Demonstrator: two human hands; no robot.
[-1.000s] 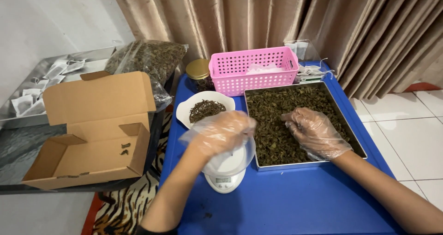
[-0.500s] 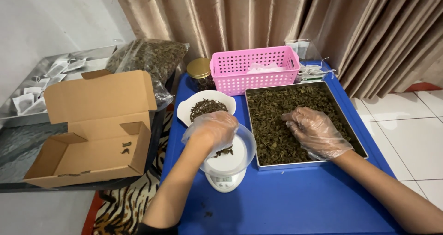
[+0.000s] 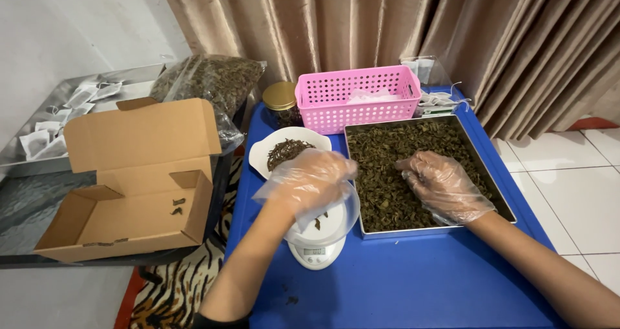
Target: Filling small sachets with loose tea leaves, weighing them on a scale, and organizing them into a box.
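Head view shows a person at a blue table (image 3: 413,284), both hands in clear plastic gloves; the landmark is the metal tray (image 3: 500,200) of dried dark-green leaves (image 3: 394,167) on that table. Left hand (image 3: 310,184) hangs just left of the tray, over a clear dish (image 3: 339,222) that sits on a small white scale (image 3: 316,253); its fingers are curled downward and bunched, but I cannot tell whether they pinch any leaves; a few leaf pieces lie in the dish below. Right hand (image 3: 442,185) rests inside the tray on the leaf bed, fingers loosely bent and spread, holding nothing that I can make out. Beyond the tray's left corner stands a white bowl (image 3: 258,158) with darker leaves; behind the tray, a pink basket (image 3: 358,103) and a gold-lidded jar (image 3: 279,96); well to the left of the tray, an open cardboard box (image 3: 129,193), off the table.
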